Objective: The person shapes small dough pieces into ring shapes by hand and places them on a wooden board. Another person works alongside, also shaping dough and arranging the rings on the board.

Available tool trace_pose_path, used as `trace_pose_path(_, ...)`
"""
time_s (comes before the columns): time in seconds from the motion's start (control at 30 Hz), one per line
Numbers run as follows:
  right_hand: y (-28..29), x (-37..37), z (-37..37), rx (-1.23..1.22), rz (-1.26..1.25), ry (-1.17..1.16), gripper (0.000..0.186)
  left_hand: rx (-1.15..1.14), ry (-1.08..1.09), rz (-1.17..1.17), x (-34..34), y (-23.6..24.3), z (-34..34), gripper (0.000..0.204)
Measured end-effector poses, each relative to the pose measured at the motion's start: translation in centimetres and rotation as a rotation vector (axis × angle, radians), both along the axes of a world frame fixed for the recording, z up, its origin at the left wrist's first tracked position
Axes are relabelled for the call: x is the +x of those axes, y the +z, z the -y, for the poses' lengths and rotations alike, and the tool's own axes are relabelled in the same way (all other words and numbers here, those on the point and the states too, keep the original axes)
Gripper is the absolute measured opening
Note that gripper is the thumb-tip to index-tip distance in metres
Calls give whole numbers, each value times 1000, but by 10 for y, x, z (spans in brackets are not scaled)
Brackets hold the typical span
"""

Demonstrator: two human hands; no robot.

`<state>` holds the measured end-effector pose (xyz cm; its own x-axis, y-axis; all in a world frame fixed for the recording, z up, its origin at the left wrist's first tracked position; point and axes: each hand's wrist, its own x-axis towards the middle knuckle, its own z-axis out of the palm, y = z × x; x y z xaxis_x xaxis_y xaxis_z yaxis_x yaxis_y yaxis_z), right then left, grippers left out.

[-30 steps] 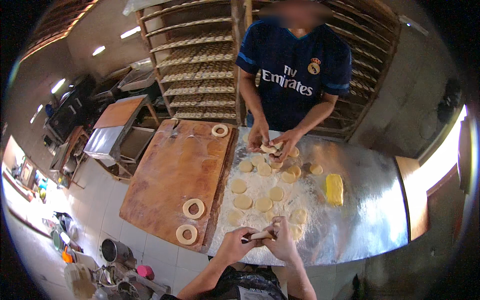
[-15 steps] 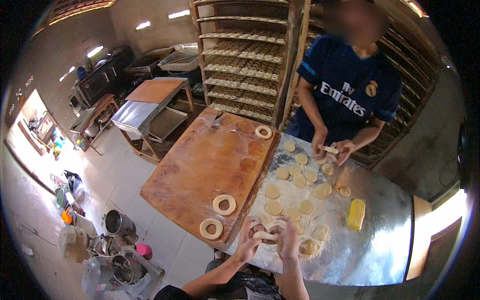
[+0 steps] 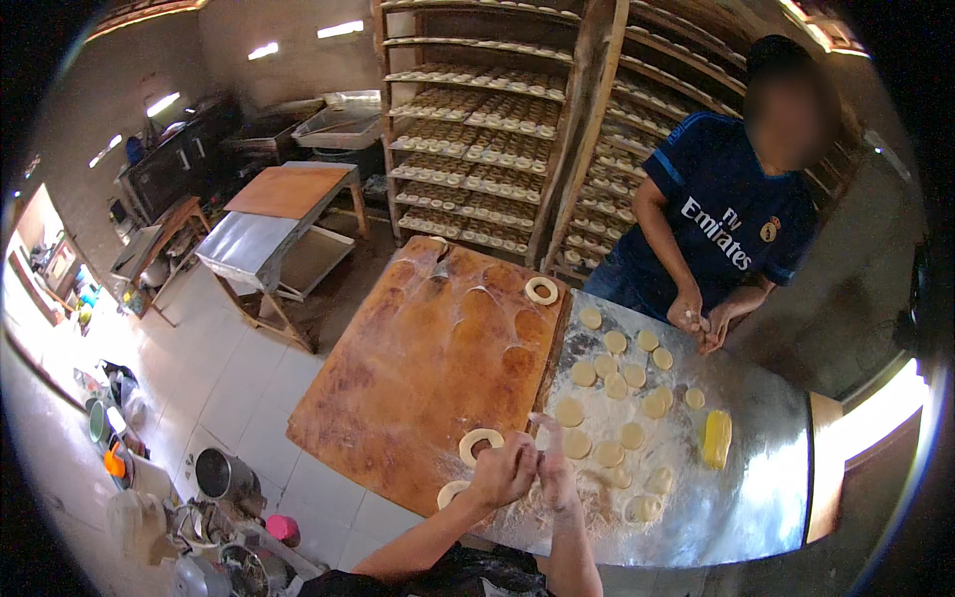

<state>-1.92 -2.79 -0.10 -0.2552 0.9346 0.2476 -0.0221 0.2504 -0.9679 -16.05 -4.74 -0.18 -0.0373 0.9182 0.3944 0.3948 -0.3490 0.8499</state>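
Left hand (image 3: 505, 473) and right hand (image 3: 557, 476) close together; whether anything is gripped between them cannot be told. Just beside, a pale, ring-shaped dough piece (image 3: 468, 447) lies on the near right of a brown wooden board (image 3: 418, 368); a dipping left hand might dent it.

"What's between the fingers?"

"I can't tell remotely: the left hand (image 3: 505, 472) and right hand (image 3: 555, 472) meet, hiding any contents."

"And the rings?"

"The left hand covers part of one flat, pale dough ring (image 3: 468, 444); the left wrist (image 3: 481, 499) hides part of another pale dough ring (image 3: 450, 492)."

"The co-worker in the dark blue short-sleeved shirt (image 3: 731, 209)?"

"Head blurred on my feed; the pale speck at that person's hands (image 3: 704, 326) is too small for me."

"Cut off?"

"The tall brown wooden rack (image 3: 566, 149), by the top edge."
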Motion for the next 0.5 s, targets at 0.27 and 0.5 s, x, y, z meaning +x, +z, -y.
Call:
trace_pose_path(0.27, -16, -43, -26, -295, -611, 12, 62, -118, -67, -8, -43, 4, -47, 26)
trace_pose_path(0.5, -18, -54, -59, 10, -806, 448, 59, -219, -172, -151, -53, 9, -80, 32)
